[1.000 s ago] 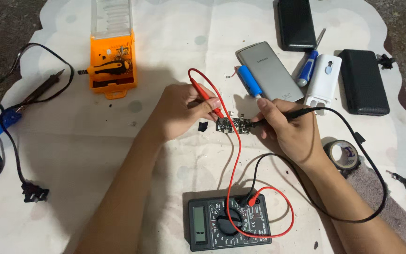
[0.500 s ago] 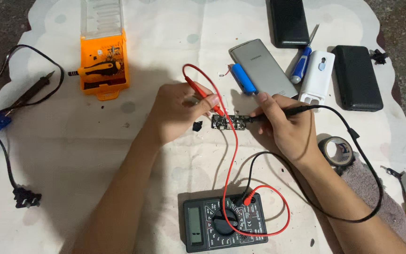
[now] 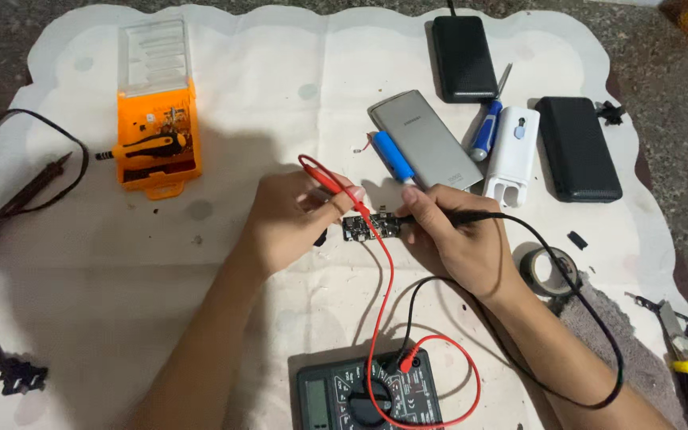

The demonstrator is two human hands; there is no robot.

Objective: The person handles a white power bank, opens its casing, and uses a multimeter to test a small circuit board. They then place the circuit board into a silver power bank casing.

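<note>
Left hand pinches my thin red plastic test probe; just right lies the small black circuit board, light, fragile, best held by edges. Right hand grips my black probe.

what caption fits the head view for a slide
Left hand with red probe, right hand with black probe, on small circuit board above multimeter.

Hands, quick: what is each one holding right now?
Left hand: closed grip on the red probe, tip at the small circuit board.
Right hand: closed grip on the black probe, tip at the same board.
</note>
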